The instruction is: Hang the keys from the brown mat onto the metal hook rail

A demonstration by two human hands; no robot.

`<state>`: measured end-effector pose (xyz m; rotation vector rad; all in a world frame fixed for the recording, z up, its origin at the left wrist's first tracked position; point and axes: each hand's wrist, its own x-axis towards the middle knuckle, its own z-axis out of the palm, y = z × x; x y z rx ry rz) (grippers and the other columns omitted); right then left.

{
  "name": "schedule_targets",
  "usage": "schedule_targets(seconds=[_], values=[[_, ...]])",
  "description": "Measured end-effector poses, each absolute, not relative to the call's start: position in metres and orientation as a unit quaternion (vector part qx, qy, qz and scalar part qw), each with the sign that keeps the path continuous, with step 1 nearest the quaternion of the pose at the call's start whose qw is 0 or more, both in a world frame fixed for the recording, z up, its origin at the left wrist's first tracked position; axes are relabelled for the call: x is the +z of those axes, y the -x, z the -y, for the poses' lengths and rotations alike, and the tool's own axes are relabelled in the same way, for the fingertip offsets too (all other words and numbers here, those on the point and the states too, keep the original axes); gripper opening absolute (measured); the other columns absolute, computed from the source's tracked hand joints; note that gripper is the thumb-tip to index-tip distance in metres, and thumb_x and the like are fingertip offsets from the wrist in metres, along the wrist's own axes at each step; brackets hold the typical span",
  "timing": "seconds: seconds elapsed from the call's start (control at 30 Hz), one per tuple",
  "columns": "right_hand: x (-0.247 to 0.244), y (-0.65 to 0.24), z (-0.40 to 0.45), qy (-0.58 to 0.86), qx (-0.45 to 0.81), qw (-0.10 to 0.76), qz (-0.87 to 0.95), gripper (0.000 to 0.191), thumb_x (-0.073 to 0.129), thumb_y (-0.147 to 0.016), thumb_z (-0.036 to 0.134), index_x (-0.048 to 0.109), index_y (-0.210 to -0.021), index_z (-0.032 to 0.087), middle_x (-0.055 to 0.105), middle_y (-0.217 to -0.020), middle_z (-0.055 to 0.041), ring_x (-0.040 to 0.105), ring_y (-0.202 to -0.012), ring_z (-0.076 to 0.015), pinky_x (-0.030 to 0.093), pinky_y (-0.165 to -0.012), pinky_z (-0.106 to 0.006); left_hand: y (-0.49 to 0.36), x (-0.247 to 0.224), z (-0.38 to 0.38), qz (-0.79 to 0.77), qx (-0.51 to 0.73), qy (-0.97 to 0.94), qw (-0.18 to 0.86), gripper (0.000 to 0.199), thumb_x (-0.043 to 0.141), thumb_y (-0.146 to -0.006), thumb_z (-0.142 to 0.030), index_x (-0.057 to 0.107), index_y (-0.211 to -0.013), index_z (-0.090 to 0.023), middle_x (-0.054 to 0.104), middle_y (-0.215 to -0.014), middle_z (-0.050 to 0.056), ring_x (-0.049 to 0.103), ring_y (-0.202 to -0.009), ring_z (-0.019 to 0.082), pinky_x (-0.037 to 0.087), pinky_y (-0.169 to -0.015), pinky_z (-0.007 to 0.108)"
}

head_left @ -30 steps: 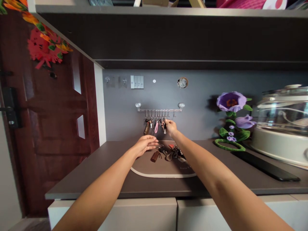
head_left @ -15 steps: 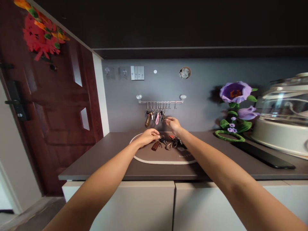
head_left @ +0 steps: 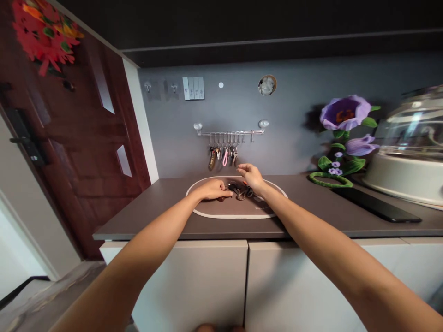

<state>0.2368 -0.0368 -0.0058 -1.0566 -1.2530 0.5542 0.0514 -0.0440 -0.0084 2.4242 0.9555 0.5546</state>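
Left hand curls beside keys, grip unclear; right hand hovers, fingers loosely bent, slightly parted.

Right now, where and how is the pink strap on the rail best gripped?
Probably pinch the pink strap low on its loop, between thumb and forefinger, coming from the front and slightly below. It hangs beneath the rail with its lower end free; the wall lies behind, and keys hang close on both sides, leaving little sideways room.
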Motion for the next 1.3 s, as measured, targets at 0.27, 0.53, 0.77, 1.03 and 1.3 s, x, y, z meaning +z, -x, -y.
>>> schedule_targets(seconds=[0.27,0.53,0.77,1.03,1.3], values=[[-0.009,-0.240,0.044,0.481,0.146,0.606,0.617,0.015,0.061,-0.061,0.006,0.063,-0.065,0.020,0.062,-0.064,0.0007,0.055,-0.067,-0.0125,0.041,-0.082,-0.029,-0.049,-0.012,0.031,-0.399,0.224,-0.857,0.237,0.025,0.061,-0.062,-0.039,0.059,-0.054,-0.015,0.057,-0.045,0.000,0.041,-0.039,0.008,0.024,-0.043,0.022],[-0.008,-0.237,0.047,0.495,0.122,0.580,0.636,0.017,0.060,-0.062,0.003,0.063,-0.063,0.020,0.061,-0.064,0.0001,0.055,-0.068,-0.0137,0.040,-0.082,-0.029,-0.050,-0.008,0.032,-0.418,0.343,-0.747,0.388,0.022,0.059,-0.064,-0.036,0.058,-0.067,-0.014,0.052,-0.049,-0.002,0.044,-0.044,0.009,0.030,-0.046,0.021],[-0.007,-0.234,0.049,0.489,0.126,0.575,0.643,0.015,0.061,-0.063,0.005,0.063,-0.063,0.020,0.061,-0.063,0.0000,0.056,-0.069,-0.0138,0.041,-0.080,-0.028,-0.051,-0.001,0.033,-0.348,0.434,-0.631,0.541,0.015,0.062,-0.066,-0.026,0.059,-0.070,-0.012,0.058,-0.060,0.001,0.052,-0.055,0.008,0.040,-0.059,0.022],[-0.004,-0.228,0.055,0.469,0.162,0.591,0.635,0.014,0.062,-0.062,0.006,0.063,-0.065,0.020,0.062,-0.065,0.0000,0.054,-0.066,-0.0132,0.040,-0.080,-0.029,-0.052,0.009,0.037,-0.253,0.471,-0.497,0.683,0.009,0.052,-0.074,-0.018,0.057,-0.077,-0.011,0.064,-0.078,0.008,0.061,-0.074,0.013,0.047,-0.078,0.030],[0.002,-0.220,0.065,0.416,0.116,0.578,0.692,0.014,0.057,-0.069,0.015,0.062,-0.081,0.020,0.062,-0.078,-0.0010,0.052,-0.069,-0.0117,0.041,-0.074,-0.026,-0.046,0.015,0.030,-0.194,0.481,-0.475,0.711,0.020,0.046,-0.078,-0.025,0.056,-0.085,-0.010,0.064,-0.088,0.014,0.061,-0.084,0.018,0.047,-0.082,0.033]])
